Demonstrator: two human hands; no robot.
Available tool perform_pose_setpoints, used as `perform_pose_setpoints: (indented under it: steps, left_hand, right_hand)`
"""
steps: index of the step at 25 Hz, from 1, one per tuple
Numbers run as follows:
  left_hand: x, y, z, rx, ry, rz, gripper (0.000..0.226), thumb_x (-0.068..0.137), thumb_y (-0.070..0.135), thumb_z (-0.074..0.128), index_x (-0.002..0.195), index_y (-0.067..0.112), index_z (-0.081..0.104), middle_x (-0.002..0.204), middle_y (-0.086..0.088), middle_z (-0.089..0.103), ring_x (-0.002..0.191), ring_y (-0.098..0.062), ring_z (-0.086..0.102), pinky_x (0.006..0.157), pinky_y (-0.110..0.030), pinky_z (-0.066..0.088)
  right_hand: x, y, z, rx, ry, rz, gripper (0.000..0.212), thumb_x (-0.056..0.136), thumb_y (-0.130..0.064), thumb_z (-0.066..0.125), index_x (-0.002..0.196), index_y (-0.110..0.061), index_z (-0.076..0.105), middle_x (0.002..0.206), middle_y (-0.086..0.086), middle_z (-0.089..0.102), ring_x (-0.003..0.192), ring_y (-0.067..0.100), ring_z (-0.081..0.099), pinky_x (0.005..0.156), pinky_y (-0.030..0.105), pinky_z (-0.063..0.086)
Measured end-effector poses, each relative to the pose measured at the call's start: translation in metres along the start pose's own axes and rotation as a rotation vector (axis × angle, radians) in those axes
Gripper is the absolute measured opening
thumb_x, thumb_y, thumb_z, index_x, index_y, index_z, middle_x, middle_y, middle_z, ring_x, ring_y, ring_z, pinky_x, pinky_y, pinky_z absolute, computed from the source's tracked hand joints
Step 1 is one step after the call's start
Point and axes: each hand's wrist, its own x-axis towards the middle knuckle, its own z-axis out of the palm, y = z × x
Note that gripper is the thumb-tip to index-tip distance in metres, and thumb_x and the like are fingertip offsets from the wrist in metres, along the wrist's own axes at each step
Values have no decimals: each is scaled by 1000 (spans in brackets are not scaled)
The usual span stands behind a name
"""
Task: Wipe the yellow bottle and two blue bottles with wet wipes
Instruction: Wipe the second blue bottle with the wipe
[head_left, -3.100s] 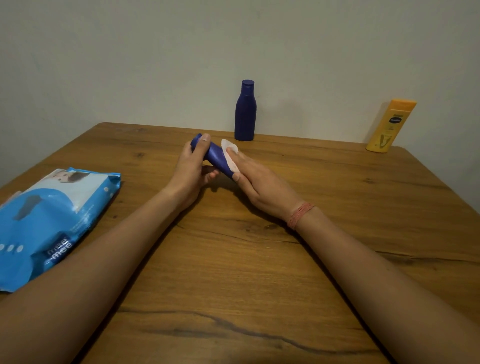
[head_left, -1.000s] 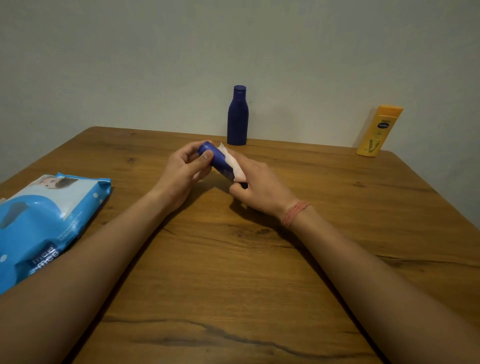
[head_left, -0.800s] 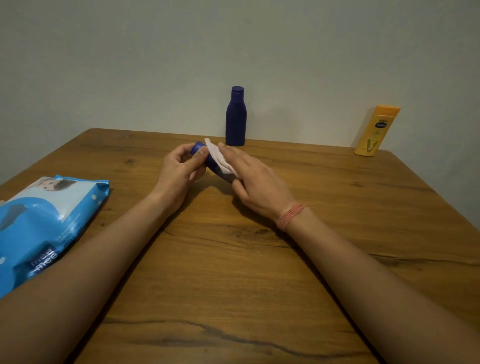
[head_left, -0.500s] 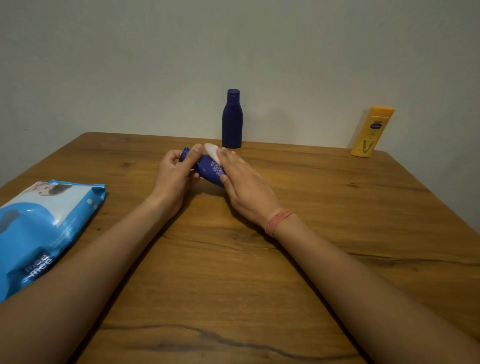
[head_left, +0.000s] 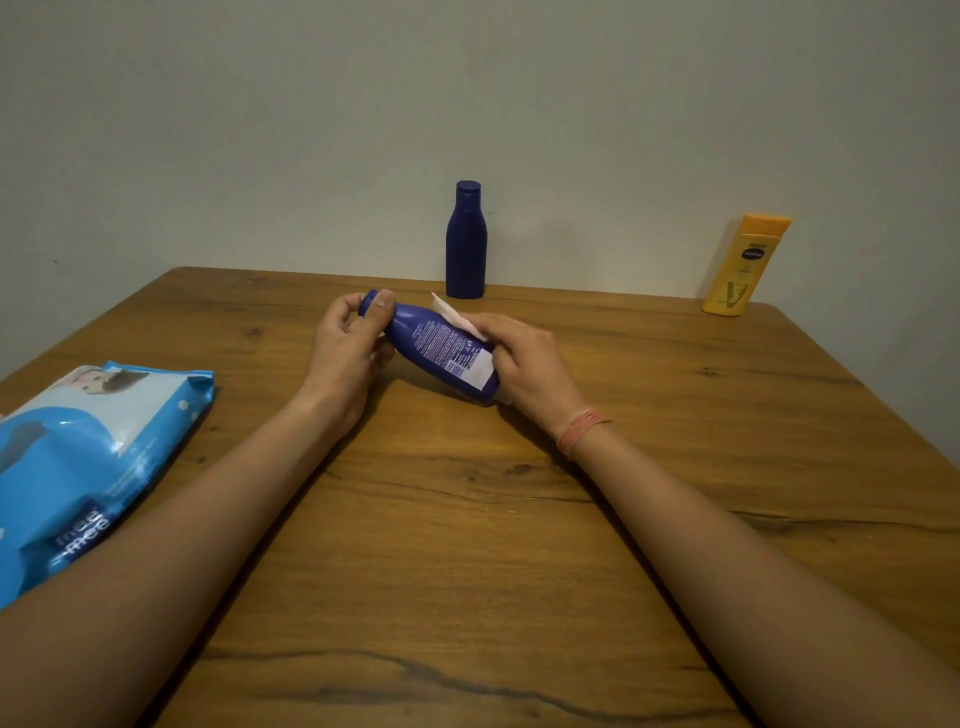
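Gripping blue bottle (head_left: 441, 349), both hands; wipe (head_left: 457, 318) seemingly underneath right.

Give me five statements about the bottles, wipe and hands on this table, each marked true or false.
1. The left hand holds the cap end of the tilted blue bottle. True.
2. The wet wipe lies flat on the table. False: the right hand holds it against that bottle.
3. The yellow bottle lies on its side. False: it leans against the wall.
4. The second blue bottle stands upright. True.
5. The wipes pack is at the right. False: left.
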Motion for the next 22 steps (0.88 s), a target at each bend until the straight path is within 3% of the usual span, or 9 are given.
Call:
perform_pose_setpoints:
  steps: [3,6,11,14,17,19,22]
  left_hand:
    - [1,2,-3,-167,-48,-80,32,100,25,50,131,18,56,124,-7,60,115,-24,61,97,-40,52]
    - [2,2,0,-281,-87,-113,36,103,16,43,133,26,58,137,-5,53,121,-26,60,98,-46,52]
    - [4,1,7,-279,-151,-138,39,101,17,46,140,22,49,138,-8,54,120,-24,61,92,-39,56]
    - [7,1,6,-354,-53,-163,36,103,15,42,138,17,49,135,-12,56,118,-24,61,89,-39,56]
    - [12,0,0,-396,26,-203,40,104,15,40,144,13,42,136,-14,57,118,-24,61,85,-38,56]
    - [7,0,-1,-451,-69,-267,44,102,18,45,145,10,38,133,-15,60,116,-25,63,87,-42,56]
    - [-7,-1,9,-329,-373,-325,32,98,20,55,129,12,56,116,-14,67,100,-23,69,83,-41,58]
  right_hand:
    - [0,5,-8,453,34,285,29,98,-10,50,123,-16,64,119,-1,67,109,13,64,92,37,56]
    - [0,-5,-4,704,30,261,24,95,-7,55,114,-15,65,114,0,68,104,14,67,87,35,58]
    - [-6,-35,20,92,85,-91,12,90,-11,64,100,-19,64,99,-9,63,89,2,59,74,17,49]
    - [-9,-32,17,-23,-35,-346,19,92,-8,61,109,-9,68,113,6,64,104,13,58,86,21,48]
    - [-10,-28,13,-114,-201,-419,35,90,-7,62,125,-10,63,128,10,58,119,18,52,99,25,44]
    - [-9,-25,13,-84,-112,-383,33,90,-3,62,123,-9,65,126,9,59,118,17,54,100,25,46]
    - [-5,-20,10,33,147,-243,28,90,-2,62,115,-11,69,116,4,63,108,7,57,93,20,50]
